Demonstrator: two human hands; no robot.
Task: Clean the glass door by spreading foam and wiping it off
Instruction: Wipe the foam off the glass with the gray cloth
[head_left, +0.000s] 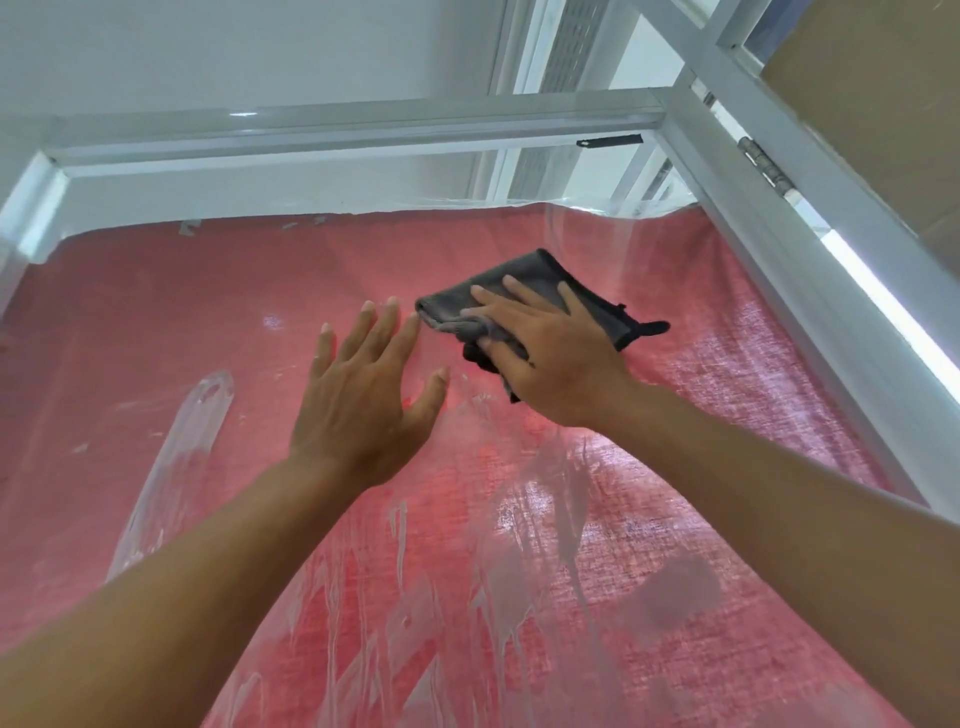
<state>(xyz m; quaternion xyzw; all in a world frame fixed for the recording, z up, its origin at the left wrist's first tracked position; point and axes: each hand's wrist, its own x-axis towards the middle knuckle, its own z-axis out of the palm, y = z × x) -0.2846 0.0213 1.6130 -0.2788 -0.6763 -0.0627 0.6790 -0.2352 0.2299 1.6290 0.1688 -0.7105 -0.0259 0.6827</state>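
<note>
This looks like a plain indoor utility or commercial space, perhaps a shop back room or a workshop, though the exact kind cannot be told. A glass door sits in a white-painted metal frame with a metal hinge on its right post and a small black latch plate under the top bar. Behind the pane hangs a red woven sheet, fixed with bits of tape near its upper edge. Above are bare white walls and ceiling, with a perforated metal channel running overhead. A brown cardboard sheet fills the panel at the upper right, beside a bright strip light.
</note>
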